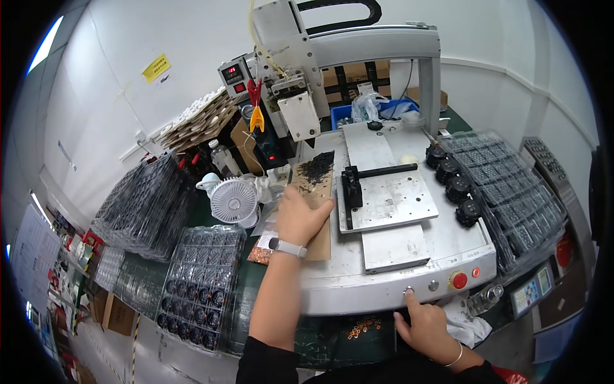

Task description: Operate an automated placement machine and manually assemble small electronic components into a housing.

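A white machine (329,294) filled centre frame; cardboard (322,240) ran lengthwise up its left side, the left hand (300,217) over it — grip hidden — just below black pieces (318,168). Well apart, lower right, the right hand (427,328), forefinger extended, touched a button (408,288).

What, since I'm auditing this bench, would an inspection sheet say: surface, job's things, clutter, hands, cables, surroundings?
Surface: green table, orange rings loose near the machine.
Job's things: loose black bits on cardboard; four round black parts at the machine's right.
Clutter: fan, bottle behind it; cloth and jar at right.
Hands: left hand at the cardboard, grip unclear; right hand, index finger on a button.
Cables: black cable by the machine's frame; yellow tube at its head.
Surroundings: white wall, yellow sign; stacked trays at left.
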Tool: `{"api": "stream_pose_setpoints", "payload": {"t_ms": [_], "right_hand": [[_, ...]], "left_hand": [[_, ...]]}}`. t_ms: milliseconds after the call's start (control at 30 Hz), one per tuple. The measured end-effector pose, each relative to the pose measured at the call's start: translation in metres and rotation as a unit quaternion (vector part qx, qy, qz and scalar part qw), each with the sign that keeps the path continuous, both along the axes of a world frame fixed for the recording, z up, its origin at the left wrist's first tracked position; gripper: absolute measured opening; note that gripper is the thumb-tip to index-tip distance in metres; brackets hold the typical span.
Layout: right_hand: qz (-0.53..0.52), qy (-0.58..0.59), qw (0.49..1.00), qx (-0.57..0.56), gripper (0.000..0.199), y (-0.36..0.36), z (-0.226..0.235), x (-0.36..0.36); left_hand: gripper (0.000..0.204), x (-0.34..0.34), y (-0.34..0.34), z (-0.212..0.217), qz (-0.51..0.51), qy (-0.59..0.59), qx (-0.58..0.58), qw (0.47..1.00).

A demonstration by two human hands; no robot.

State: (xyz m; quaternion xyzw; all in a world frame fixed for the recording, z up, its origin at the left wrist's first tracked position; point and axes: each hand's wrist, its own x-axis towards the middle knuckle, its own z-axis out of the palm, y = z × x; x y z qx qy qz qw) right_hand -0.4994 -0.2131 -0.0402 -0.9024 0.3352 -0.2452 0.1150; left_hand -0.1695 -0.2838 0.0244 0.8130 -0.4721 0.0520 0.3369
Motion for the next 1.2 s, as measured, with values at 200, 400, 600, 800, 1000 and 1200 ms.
{"api": "stream_pose_setpoints", "payload": {"t_ms": [200,400,600,800,1000,1200], "right_hand": [[-0.004,0.006,1.000,0.005,0.054,0.001,-0.003,0.000],[-0.012,-0.002,1.000,0.009,0.055,0.003,-0.006,0.002],[-0.009,-0.015,1.000,0.002,0.057,0.003,-0.011,0.002],[-0.012,-0.016,1.000,-0.003,0.058,0.005,-0.012,0.003],[-0.009,-0.023,1.000,-0.012,0.059,0.004,-0.017,0.001],[-0.011,-0.027,0.999,-0.014,0.061,0.005,-0.019,0.001]], "left_hand": [[0.083,-0.001,0.002,0.002,-0.001,0.004,-0.008,1.000],[0.084,-0.004,0.003,0.007,-0.004,0.021,-0.002,1.000],[0.083,-0.005,0.006,0.010,-0.003,0.036,0.002,0.999],[0.082,-0.003,0.006,0.010,-0.004,0.032,-0.003,0.999],[0.077,0.005,0.003,0.002,0.040,0.011,-0.015,0.999],[0.078,0.002,0.003,0.003,0.043,0.001,0.026,0.999]]}}
